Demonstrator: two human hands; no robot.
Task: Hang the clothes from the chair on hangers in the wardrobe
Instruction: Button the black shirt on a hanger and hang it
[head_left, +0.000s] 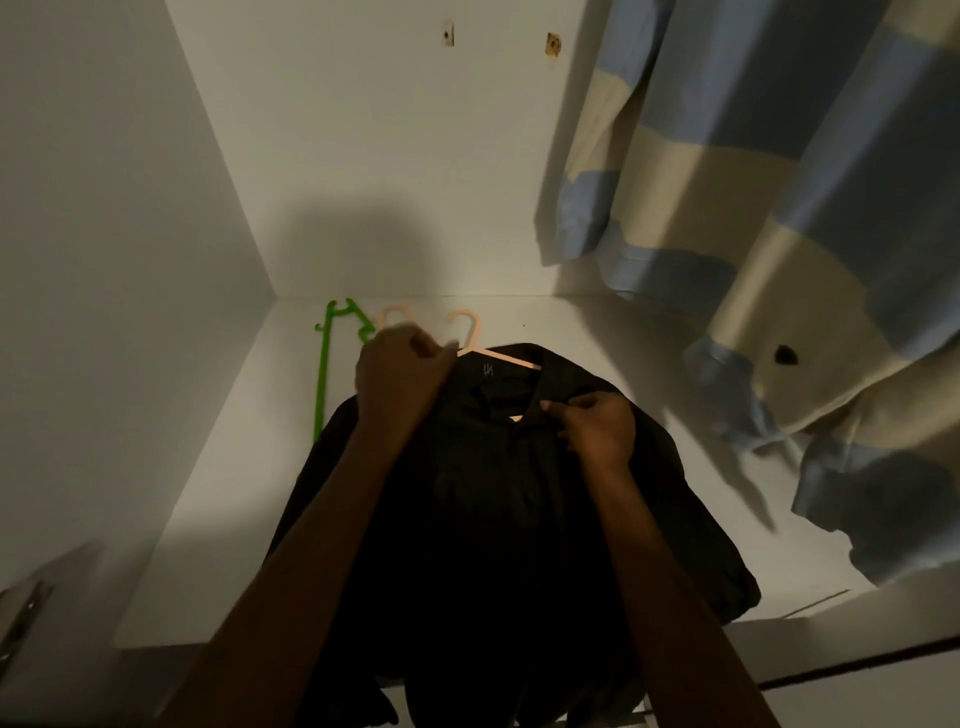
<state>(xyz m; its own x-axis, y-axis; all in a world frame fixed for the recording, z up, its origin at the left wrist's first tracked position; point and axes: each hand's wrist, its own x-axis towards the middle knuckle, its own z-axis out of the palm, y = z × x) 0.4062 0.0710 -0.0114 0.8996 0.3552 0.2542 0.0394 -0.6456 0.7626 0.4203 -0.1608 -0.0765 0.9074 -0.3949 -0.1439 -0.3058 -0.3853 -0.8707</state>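
Left hand (400, 371) gripping black shirt (498, 499) shoulder, right hand (597, 423) pinching its collar, peach hanger (470, 338) inside

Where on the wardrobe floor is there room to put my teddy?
Bare floor lies left of the black shirt, below the green hanger. Another patch sits between the shirt and the striped garment. Around the peach hanger and both hands it is crowded.
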